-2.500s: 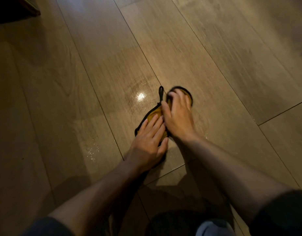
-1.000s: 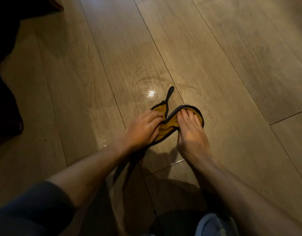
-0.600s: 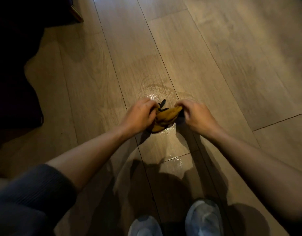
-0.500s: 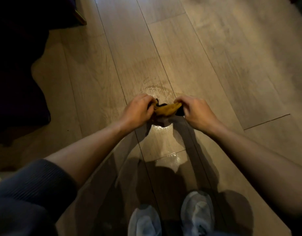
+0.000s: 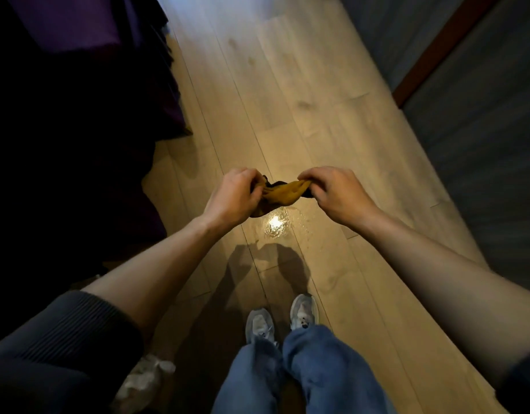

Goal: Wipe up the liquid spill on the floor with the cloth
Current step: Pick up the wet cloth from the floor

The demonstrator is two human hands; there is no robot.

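The cloth [image 5: 283, 192] hangs bunched between the two hands, the left hand [image 5: 233, 198] gripping one end and the right hand [image 5: 335, 192] the other, above the floor [image 5: 287, 85]. The spill [image 5: 277, 225] lies on the floor below them, ahead of the shoes [image 5: 304, 312]. Something crumpled [image 5: 144, 380], perhaps another rag, lies left of the legs.

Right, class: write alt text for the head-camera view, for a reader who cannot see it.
A standing person holds a bunched yellow cloth between the left hand and the right hand, above a glistening wet patch on the wooden floor. Their grey shoes and blue jeans show below.
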